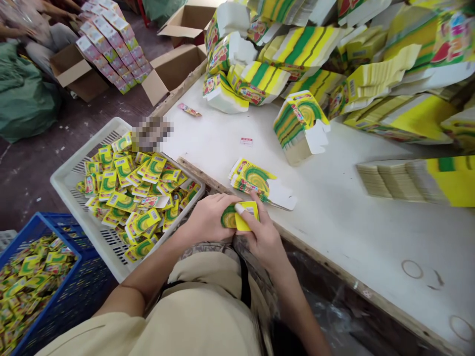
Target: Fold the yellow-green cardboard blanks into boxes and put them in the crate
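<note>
Both hands meet at the table's near edge around one small yellow-and-green carton [247, 214]. My left hand [212, 217] wraps round its left end. My right hand [264, 236] grips the other end, with the thumb pressed on the yellow face near a barcode. Just beyond the fingers lies a fanned stack of flat cartons [254, 178] with white flaps pointing right. To the left, a white plastic basket [61, 175] holds a heap of small yellow cartons [139, 190].
Bundled flat cartons [297, 49] pile up across the table [371, 247]. One bundle [300, 123] stands nearer. A small wrapped packet [189, 110] lies at the far left. A blue crate [77, 252] of packets stands lower left. Open cardboard boxes [174, 69] and a person [40, 29] are beyond.
</note>
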Demonstrator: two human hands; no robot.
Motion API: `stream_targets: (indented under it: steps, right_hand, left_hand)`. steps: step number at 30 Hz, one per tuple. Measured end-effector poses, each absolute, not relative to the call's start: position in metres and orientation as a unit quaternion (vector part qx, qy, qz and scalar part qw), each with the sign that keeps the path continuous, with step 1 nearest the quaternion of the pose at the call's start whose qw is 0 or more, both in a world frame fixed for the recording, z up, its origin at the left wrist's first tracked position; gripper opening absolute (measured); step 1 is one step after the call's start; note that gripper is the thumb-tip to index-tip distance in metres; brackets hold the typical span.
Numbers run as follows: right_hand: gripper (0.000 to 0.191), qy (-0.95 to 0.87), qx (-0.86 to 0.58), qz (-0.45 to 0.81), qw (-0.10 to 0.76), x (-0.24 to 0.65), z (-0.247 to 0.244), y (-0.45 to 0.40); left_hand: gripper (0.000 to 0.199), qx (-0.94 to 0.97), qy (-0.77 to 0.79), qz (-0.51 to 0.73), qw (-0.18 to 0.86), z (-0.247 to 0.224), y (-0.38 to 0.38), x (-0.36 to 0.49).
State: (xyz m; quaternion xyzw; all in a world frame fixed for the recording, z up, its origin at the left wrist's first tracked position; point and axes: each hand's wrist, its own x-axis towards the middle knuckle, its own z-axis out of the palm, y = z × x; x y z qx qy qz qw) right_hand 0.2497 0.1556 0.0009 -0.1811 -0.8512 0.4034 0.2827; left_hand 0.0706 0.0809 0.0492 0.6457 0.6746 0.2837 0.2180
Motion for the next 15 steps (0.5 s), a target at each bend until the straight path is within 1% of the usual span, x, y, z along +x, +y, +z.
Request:
stream_targets:
  steps: [2, 5, 7, 10, 11, 12, 15]
  right_hand:
    - [0.041, -0.845, -0.156, 0.438, 0.264, 0.257, 0.007, 0.164]
    - [0.032, -0.832, -0.138, 0.486, 0.23, 0.263, 0.015, 0.172]
    - [0.025, -0.809, -0.175, 0.501, 0.253, 0.26, 0.016, 0.171]
    - [0.013, -0.77, -0.233, 0.502, 0.317, 0.246, 0.011, 0.159]
    - [0.013, -0.765, -0.234, 0.502, 0.329, 0.241, 0.008, 0.154]
    - [0.018, -0.765, -0.23, 0.498, 0.338, 0.237, 0.005, 0.15]
    - [0.037, -0.786, -0.207, 0.46, 0.358, 0.231, 0.001, 0.145]
  left_hand:
    - [0.05, 0.647, 0.665, 0.296, 0.229, 0.05, 0.082, 0.069]
    - [0.05, 0.653, 0.661, 0.29, 0.229, 0.051, 0.082, 0.072]
    - [0.048, 0.655, 0.668, 0.275, 0.221, 0.051, 0.082, 0.075]
    - [0.046, 0.658, 0.682, 0.256, 0.19, 0.05, 0.08, 0.077]
    - [0.047, 0.659, 0.684, 0.256, 0.18, 0.049, 0.078, 0.076]
    - [0.048, 0.659, 0.685, 0.259, 0.173, 0.049, 0.077, 0.075]
    - [0.051, 0.649, 0.686, 0.283, 0.165, 0.05, 0.072, 0.069]
